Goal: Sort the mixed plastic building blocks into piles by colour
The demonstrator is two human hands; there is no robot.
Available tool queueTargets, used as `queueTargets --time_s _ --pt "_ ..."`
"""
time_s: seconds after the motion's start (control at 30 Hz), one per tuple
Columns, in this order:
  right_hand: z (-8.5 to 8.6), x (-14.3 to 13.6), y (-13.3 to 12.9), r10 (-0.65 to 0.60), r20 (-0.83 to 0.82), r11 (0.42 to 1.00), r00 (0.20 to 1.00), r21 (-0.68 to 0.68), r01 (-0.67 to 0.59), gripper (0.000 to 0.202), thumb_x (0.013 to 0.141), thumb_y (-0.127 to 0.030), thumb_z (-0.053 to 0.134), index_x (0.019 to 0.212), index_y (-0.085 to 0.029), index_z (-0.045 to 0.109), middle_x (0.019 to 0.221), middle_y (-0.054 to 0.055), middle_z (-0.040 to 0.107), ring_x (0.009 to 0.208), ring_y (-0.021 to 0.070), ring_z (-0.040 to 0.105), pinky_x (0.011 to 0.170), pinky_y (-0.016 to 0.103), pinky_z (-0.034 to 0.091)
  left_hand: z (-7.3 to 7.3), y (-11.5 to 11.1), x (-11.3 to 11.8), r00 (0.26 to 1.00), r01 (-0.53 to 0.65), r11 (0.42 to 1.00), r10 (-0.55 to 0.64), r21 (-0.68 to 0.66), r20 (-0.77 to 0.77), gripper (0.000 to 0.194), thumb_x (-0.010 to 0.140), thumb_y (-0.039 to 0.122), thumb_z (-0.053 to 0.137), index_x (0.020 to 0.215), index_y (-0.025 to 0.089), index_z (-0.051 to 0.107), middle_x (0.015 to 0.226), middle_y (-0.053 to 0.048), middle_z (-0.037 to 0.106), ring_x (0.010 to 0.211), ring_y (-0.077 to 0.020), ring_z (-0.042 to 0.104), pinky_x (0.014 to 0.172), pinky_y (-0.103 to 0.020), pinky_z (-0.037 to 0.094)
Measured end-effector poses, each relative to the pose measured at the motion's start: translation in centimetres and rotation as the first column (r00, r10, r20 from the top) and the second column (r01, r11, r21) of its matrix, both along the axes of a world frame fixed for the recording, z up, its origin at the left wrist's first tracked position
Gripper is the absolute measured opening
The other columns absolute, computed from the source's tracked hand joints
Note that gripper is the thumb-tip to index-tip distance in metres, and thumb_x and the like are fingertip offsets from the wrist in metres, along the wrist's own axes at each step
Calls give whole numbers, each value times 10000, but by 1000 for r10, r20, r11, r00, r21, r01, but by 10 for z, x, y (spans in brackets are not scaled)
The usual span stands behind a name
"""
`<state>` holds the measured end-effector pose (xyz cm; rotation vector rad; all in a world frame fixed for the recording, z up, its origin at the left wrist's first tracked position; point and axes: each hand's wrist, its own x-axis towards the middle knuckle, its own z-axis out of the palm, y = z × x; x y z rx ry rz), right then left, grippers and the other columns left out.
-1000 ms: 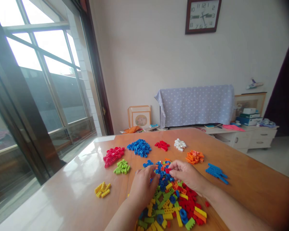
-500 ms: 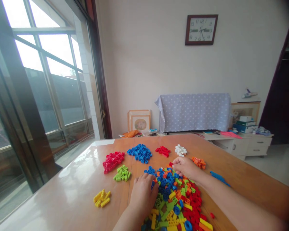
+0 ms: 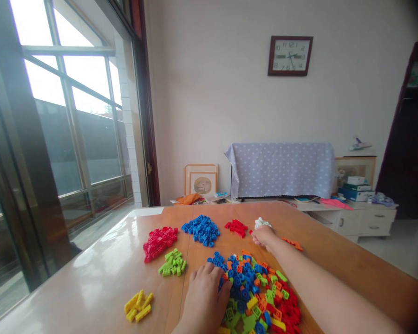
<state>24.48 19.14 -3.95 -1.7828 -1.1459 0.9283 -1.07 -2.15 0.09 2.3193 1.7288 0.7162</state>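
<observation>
My right hand (image 3: 264, 236) reaches over the table between the small red pile (image 3: 237, 227) and the white pile (image 3: 261, 223), partly covering the white pieces. Its fingers are pinched, with a bit of a red toy brick (image 3: 251, 231) showing at the tips. My left hand (image 3: 207, 290) rests at the left edge of the big mixed heap of toy bricks (image 3: 252, 287), its fingers apart and slightly bent against blue pieces. Whatever lies under that palm is hidden.
Sorted piles stand around the heap: pinkish-red (image 3: 160, 242), blue (image 3: 201, 230), green (image 3: 173, 263), yellow (image 3: 138, 306). My right forearm partly hides the orange pile (image 3: 293, 244). Behind the wooden table (image 3: 104, 278) is a low white cabinet (image 3: 362, 222).
My right hand has moved away from the heap's far edge toward the white pile, carrying the red brick. My left hand stays beside the heap. The view has tilted up slightly.
</observation>
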Motion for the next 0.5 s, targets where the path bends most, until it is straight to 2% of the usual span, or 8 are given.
queueTargets --time_s 0.07,0.13,0.33,0.5 --pt "-4 -3 10 -24 -71 998 997 -59 20 316 961 -349 592 1213 -160 604 1190 85 636 988 192 647 846 391 568 2 0 0 1000 -6 1000 6 -6 6 249 940 389 474 977 258 682 1027 -55 648 1021 -238 589 881 -338 402" --pt "-7 -5 18 -46 -137 996 989 -81 35 355 959 -355 594 1261 -170 584 1255 94 609 1054 214 631 889 420 555 2 1 0 1000 -6 1000 6 -12 16 240 934 389 483 975 262 683 1036 -52 652 1022 -242 589 878 -344 401" --pt "-13 -11 26 -110 -282 992 953 -91 88 362 953 -353 603 1262 -165 583 1256 98 608 1063 220 629 893 424 552 0 1 -2 1000 -7 1000 7 5 31 235 937 382 484 985 270 686 1024 -49 655 1012 -243 588 888 -354 395" --pt "-13 -16 22 -87 -370 995 925 -84 60 363 955 -354 599 1263 -162 581 1251 96 611 1055 219 632 890 428 554 -2 4 -2 1000 0 1000 0 20 16 245 947 383 472 979 268 686 1021 -52 651 1013 -241 588 878 -343 401"
